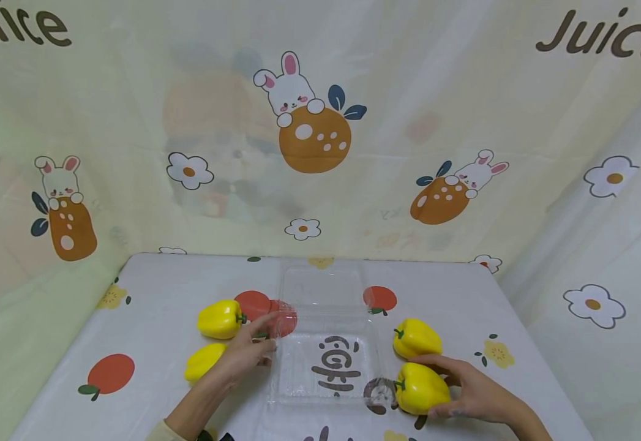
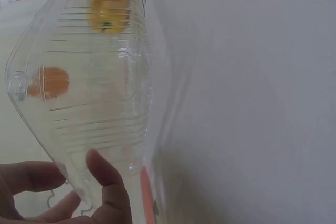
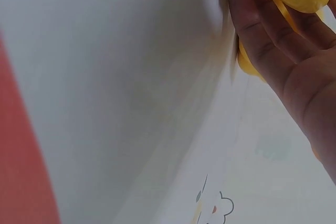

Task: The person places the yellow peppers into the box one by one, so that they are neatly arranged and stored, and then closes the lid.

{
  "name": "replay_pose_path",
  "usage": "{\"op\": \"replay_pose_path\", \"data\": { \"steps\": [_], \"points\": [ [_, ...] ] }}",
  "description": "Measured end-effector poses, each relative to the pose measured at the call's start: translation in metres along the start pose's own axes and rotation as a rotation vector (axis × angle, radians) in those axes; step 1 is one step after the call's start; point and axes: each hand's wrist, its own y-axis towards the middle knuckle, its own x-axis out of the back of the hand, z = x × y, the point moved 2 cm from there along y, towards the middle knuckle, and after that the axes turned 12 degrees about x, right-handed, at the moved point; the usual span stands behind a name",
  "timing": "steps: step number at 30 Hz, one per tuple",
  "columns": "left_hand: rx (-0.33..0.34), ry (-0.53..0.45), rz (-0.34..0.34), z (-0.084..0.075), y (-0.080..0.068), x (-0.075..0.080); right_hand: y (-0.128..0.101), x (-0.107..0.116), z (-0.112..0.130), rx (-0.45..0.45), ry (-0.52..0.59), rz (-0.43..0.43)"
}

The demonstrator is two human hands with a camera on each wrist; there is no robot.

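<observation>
A clear plastic clamshell container (image 1: pixel 296 373) stands open on the table, its lid (image 1: pixel 322 286) folded back to the far side. At its left edge is my left hand (image 1: pixel 243 352); in the left wrist view its thumb and fingers pinch the container's rim. My right hand (image 1: pixel 477 389) grips the nearer yellow bell pepper (image 1: pixel 422 389) on the right, thumb near and fingers behind. Just beyond it lies another yellow bell pepper (image 1: pixel 417 339). Two more lie left of the container: the far pepper (image 1: pixel 219 319), and the near pepper (image 1: pixel 204 360), partly hidden by my left forearm.
A white tablecloth (image 1: pixel 166 331) with printed fruit and flowers covers the table. Printed curtains (image 1: pixel 232 220) hang behind it and at both sides. A small dark object (image 1: pixel 226 437) shows at the bottom edge by my left sleeve; its kind is unclear.
</observation>
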Motion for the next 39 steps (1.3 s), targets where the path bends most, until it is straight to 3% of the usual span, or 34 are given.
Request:
{"op": "replay_pose_path", "data": {
  "steps": [14, 39],
  "points": [
    [-0.003, -0.001, 0.02, 0.0, -0.003, -0.001, -0.001, 0.006, 0.007, -0.058, 0.016, -0.002],
    [0.012, -0.011, 0.079, 0.002, 0.0, -0.001, 0.011, 0.014, 0.024, 0.053, -0.015, -0.093]
  ]
}}
